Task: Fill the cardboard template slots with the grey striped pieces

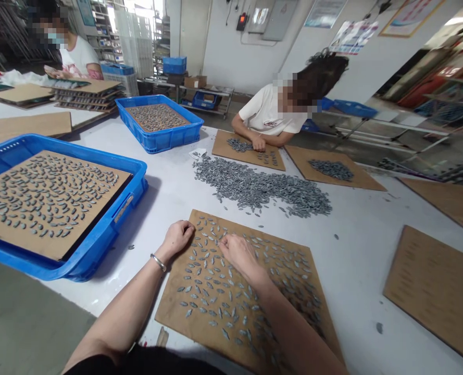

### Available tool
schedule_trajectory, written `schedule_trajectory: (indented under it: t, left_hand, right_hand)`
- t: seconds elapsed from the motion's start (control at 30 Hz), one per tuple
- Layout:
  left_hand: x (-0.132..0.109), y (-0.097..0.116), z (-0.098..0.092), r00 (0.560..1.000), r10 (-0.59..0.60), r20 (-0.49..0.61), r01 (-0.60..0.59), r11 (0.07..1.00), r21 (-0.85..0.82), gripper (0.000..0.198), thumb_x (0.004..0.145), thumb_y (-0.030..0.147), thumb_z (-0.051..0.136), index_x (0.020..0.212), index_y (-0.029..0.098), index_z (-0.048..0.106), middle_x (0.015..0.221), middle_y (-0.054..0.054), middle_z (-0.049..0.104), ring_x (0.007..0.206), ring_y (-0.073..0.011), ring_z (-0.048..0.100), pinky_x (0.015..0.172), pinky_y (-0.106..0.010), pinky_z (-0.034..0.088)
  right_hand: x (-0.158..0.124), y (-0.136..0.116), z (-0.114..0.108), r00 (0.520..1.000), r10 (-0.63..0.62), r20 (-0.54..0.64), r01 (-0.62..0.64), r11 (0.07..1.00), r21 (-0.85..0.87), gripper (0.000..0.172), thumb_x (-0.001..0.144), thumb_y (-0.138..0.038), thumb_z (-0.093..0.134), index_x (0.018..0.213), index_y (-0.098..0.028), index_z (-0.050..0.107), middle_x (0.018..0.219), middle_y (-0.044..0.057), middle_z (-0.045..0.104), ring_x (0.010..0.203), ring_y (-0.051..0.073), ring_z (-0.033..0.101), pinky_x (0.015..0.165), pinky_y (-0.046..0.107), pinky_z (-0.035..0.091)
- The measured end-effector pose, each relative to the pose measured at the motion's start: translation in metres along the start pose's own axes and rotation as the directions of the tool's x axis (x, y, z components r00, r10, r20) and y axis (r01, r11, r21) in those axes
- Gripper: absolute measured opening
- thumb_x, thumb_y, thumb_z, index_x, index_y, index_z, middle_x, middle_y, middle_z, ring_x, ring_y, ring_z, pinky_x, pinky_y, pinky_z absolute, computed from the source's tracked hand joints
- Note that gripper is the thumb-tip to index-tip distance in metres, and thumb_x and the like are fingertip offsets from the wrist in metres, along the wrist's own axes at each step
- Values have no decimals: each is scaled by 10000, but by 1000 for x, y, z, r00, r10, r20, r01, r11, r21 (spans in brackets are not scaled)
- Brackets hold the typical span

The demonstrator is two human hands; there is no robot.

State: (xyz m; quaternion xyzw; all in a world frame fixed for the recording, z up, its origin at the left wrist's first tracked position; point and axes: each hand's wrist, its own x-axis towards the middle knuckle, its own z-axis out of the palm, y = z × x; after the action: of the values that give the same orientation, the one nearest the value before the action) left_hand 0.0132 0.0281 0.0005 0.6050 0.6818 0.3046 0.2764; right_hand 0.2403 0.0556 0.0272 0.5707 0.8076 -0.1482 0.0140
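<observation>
A brown board [254, 308] lies on the table before me, covered with small grey leaf-shaped pieces [214, 249] set apart in loose rows. My left hand [177, 236] rests at the board's far left corner with its fingers curled in; whatever may be inside them is hidden. Over the upper part of the board is my right hand [238, 253], thumb and fingers pinched together just above the pieces. I cannot make out what, if anything, is in that pinch. Beyond the board a wide heap of the same grey pieces [254, 183] spreads across the table.
At left, a blue crate [137, 174] holds a board of grey pieces; another blue crate [172, 141] stands behind it. Across the table a co-worker [274, 112] leans over a board [225, 146]. More boards [430, 291] lie at right. Another person [78, 57] sits far left.
</observation>
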Motion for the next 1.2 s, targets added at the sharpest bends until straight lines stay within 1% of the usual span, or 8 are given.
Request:
schedule_trajectory:
  t: [0.13,0.27,0.37,0.5,0.77,0.9,1.03,1.2]
  left_hand:
    - [0,1,0,1000,5,-7,-5,1000,5,284,975,309,497,892,203,747,994,-87,791,878,-225,714,838,-304,527]
    - [-1,0,1,1000,8,-4,-8,1000,10,280,975,303,498,897,204,749,986,-82,791,862,-219,710,833,-301,525]
    - [-1,-1,1,1000,7,-1,-7,1000,4,287,979,305,494,897,201,749,980,-84,790,858,-222,708,828,-307,524]
    - [-1,-1,1,1000,10,-4,-10,1000,-1,279,977,299,504,897,199,752,986,-87,790,854,-225,706,832,-314,523]
    - [-1,0,1,1000,1,-9,-1,1000,-4,281,979,288,498,902,196,753,966,-87,790,853,-218,710,814,-298,513]
    - [-1,0,1,1000,2,-4,-2,1000,-3,267,965,265,504,904,194,754,968,-86,793,864,-215,708,818,-299,512]
    - [-2,-1,2,1000,3,-7,-3,1000,-23,270,970,272,506,902,195,756,981,-86,793,860,-213,707,814,-301,515]
    - [-2,-1,1,1000,11,-10,-11,1000,-17,280,970,276,503,889,192,758,951,-86,785,848,-212,702,821,-303,516]
  right_hand:
    - [4,-3,6,999,42,6,-42,997,72,180,957,-235,587,896,-199,752,907,68,769,837,184,701,647,261,341]
    - [2,-4,9,996,75,-38,-75,997,11,147,936,-219,606,898,-198,746,916,74,764,831,185,694,667,264,345]
    - [-4,-2,8,996,2,-91,-11,995,-98,156,962,-217,589,952,-194,742,1001,99,757,869,193,695,709,271,366]
    - [-11,0,4,989,-127,-74,111,976,-189,176,992,-214,565,988,-192,740,1008,110,747,916,209,699,753,288,389]
    - [3,-15,-2,996,-88,-23,84,988,-130,251,1037,-352,558,1000,-182,739,1045,123,752,907,211,707,715,277,404]
    - [5,-21,-2,999,-48,2,48,990,-132,209,1010,-278,569,985,-176,749,1052,125,762,918,214,718,714,272,399]
    - [2,-17,1,999,-26,-31,23,996,-91,220,994,-221,543,934,-186,752,1004,109,760,879,203,712,717,275,392]
    - [2,-12,3,986,-168,-17,168,986,-17,215,994,-193,535,960,-184,746,1017,96,758,931,190,694,743,260,397]
